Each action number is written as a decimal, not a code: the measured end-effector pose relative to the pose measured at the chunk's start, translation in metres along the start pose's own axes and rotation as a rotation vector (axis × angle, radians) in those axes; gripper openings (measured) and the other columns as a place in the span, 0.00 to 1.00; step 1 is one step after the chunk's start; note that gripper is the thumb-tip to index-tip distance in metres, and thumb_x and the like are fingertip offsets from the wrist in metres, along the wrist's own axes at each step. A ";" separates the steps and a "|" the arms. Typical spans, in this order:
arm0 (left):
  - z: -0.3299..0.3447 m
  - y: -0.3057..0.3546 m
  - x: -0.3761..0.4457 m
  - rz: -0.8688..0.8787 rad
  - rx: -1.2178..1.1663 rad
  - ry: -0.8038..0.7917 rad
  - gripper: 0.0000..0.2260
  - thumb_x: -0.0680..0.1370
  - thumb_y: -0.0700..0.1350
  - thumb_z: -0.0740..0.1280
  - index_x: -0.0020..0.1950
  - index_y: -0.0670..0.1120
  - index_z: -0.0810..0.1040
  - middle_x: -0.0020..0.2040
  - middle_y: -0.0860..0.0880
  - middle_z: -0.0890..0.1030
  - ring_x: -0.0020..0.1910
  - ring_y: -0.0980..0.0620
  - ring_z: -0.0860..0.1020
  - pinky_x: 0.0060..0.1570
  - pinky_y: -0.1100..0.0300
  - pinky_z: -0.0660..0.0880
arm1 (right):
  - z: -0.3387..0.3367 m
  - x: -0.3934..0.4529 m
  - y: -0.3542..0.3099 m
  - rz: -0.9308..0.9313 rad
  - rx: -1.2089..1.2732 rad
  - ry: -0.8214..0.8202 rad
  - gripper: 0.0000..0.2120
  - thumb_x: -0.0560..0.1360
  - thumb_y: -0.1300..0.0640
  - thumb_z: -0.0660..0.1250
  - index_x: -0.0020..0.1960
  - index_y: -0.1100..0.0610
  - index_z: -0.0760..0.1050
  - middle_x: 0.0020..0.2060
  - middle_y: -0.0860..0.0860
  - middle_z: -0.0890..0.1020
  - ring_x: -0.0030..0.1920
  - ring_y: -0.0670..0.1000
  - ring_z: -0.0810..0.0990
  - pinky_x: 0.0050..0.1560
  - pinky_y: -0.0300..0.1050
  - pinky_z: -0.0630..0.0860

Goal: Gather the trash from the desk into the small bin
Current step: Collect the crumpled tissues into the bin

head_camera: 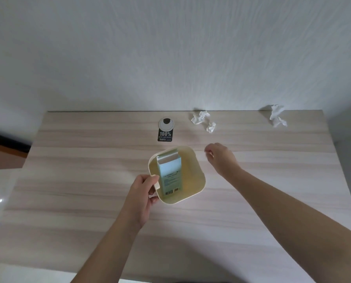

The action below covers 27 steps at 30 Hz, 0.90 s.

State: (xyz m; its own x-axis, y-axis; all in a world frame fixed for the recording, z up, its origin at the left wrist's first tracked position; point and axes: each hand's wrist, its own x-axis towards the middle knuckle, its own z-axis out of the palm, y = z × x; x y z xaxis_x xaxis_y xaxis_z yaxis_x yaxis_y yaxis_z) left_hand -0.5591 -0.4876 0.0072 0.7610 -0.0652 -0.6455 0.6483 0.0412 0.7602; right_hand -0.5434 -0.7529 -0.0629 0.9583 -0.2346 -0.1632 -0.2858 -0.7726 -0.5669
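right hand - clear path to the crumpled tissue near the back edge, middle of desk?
Probably yes. The right hand looks empty, fingers loosely curled, and only bare desk lies between it and the crumpled tissue. The left hand grips the bin, out of the way.

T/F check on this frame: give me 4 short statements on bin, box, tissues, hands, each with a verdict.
1. The left hand grips the small bin by its rim. True.
2. The bin is empty. False: a light blue box stands inside it.
3. Crumpled tissues lie near the desk's far edge. True.
4. The right hand holds a tissue. False: it hovers over the desk with no tissue in it.
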 end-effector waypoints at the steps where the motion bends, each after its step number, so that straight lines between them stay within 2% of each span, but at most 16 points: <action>1: 0.000 0.001 0.001 0.000 0.003 0.005 0.08 0.72 0.44 0.68 0.38 0.45 0.70 0.28 0.50 0.67 0.30 0.52 0.64 0.29 0.59 0.64 | -0.009 -0.003 -0.009 0.006 0.093 0.069 0.06 0.76 0.61 0.64 0.51 0.58 0.79 0.46 0.55 0.81 0.45 0.55 0.79 0.46 0.48 0.75; 4: 0.001 0.003 0.004 0.023 0.034 0.039 0.07 0.74 0.43 0.68 0.40 0.45 0.71 0.27 0.53 0.68 0.28 0.55 0.66 0.25 0.62 0.68 | -0.036 -0.023 -0.037 -0.050 0.331 0.290 0.04 0.75 0.59 0.67 0.49 0.54 0.79 0.43 0.47 0.80 0.40 0.45 0.78 0.43 0.30 0.73; 5: 0.003 0.003 0.004 0.036 0.051 0.048 0.06 0.74 0.43 0.68 0.42 0.45 0.71 0.26 0.54 0.69 0.27 0.56 0.67 0.25 0.63 0.68 | -0.043 -0.032 -0.046 -0.092 0.372 0.327 0.04 0.75 0.59 0.68 0.49 0.54 0.79 0.43 0.45 0.80 0.40 0.42 0.78 0.43 0.28 0.72; 7: 0.007 0.003 0.005 0.058 0.058 0.051 0.06 0.75 0.42 0.68 0.43 0.45 0.71 0.25 0.56 0.70 0.25 0.59 0.67 0.24 0.64 0.67 | -0.052 -0.050 -0.062 -0.177 0.388 0.331 0.04 0.74 0.60 0.70 0.48 0.54 0.80 0.42 0.45 0.80 0.40 0.42 0.78 0.43 0.28 0.72; 12: 0.013 0.007 0.008 0.061 0.031 0.037 0.06 0.75 0.42 0.68 0.43 0.45 0.71 0.24 0.56 0.69 0.24 0.60 0.66 0.26 0.63 0.66 | -0.050 -0.072 -0.080 -0.312 0.284 0.214 0.05 0.72 0.62 0.72 0.48 0.57 0.81 0.41 0.50 0.82 0.42 0.48 0.78 0.43 0.39 0.74; 16: 0.014 0.008 0.007 0.045 0.014 0.023 0.06 0.75 0.43 0.68 0.43 0.46 0.72 0.24 0.56 0.68 0.24 0.58 0.66 0.31 0.59 0.66 | -0.052 -0.066 -0.075 -0.324 0.240 0.239 0.06 0.73 0.61 0.70 0.49 0.57 0.81 0.43 0.50 0.83 0.44 0.50 0.79 0.44 0.45 0.76; 19: 0.014 0.009 0.005 0.026 -0.013 0.040 0.06 0.76 0.43 0.67 0.42 0.46 0.71 0.24 0.56 0.68 0.24 0.58 0.66 0.30 0.60 0.66 | -0.057 -0.053 -0.067 -0.274 0.269 0.270 0.06 0.74 0.63 0.68 0.49 0.57 0.81 0.43 0.50 0.84 0.43 0.49 0.80 0.45 0.48 0.78; 22: 0.013 0.012 0.004 0.018 -0.029 0.053 0.05 0.76 0.43 0.66 0.42 0.45 0.71 0.24 0.56 0.68 0.24 0.59 0.67 0.29 0.62 0.68 | -0.063 -0.038 -0.059 -0.239 0.283 0.277 0.06 0.75 0.63 0.67 0.49 0.56 0.81 0.44 0.50 0.84 0.42 0.48 0.80 0.45 0.47 0.78; 24: 0.012 0.013 0.005 0.021 -0.041 0.054 0.05 0.76 0.43 0.66 0.43 0.45 0.71 0.24 0.56 0.68 0.24 0.59 0.67 0.31 0.60 0.67 | -0.065 -0.028 -0.055 -0.208 0.280 0.275 0.06 0.75 0.61 0.67 0.49 0.54 0.81 0.44 0.48 0.84 0.40 0.43 0.78 0.44 0.44 0.77; 27: 0.012 0.016 0.006 0.026 -0.063 0.055 0.05 0.75 0.43 0.67 0.43 0.45 0.71 0.25 0.55 0.68 0.25 0.58 0.66 0.28 0.61 0.66 | -0.064 -0.017 -0.053 -0.183 0.304 0.232 0.05 0.76 0.57 0.67 0.49 0.51 0.81 0.42 0.43 0.84 0.39 0.40 0.78 0.43 0.37 0.75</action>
State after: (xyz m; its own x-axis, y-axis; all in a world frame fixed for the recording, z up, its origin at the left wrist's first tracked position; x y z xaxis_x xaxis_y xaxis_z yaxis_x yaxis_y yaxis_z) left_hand -0.5440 -0.4991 0.0164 0.7765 -0.0088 -0.6301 0.6274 0.1046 0.7717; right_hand -0.5447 -0.7458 0.0215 0.9563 -0.2626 0.1288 -0.0623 -0.6128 -0.7878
